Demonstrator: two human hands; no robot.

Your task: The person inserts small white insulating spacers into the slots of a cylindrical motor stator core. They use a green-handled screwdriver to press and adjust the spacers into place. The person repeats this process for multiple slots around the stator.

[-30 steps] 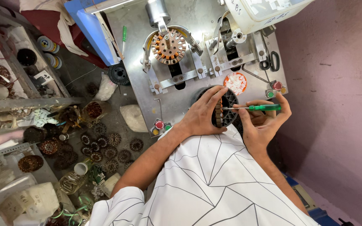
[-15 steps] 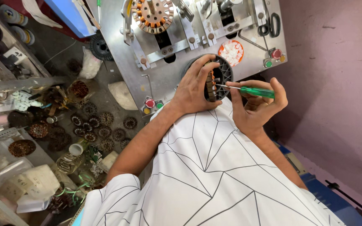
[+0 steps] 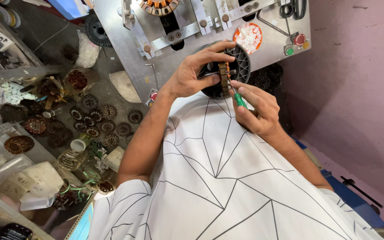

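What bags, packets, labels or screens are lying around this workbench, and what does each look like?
White plastic bag: crumpled, far left of the metal plate.
Clear packets: bottom left, see-through plastic over pale contents with small labels.
Round orange dish: on the plate beyond the left hand, filled with white slips.
Screens: none to be seen.

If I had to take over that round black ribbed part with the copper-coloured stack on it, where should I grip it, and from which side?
Grip the round black ribbed part by its outer rim, coming from the left, as the left hand does: fingers arch over the rim, thumb below. That probably keeps the copper-coloured stack facing the person and clear for the green-handled screwdriver in the right hand.
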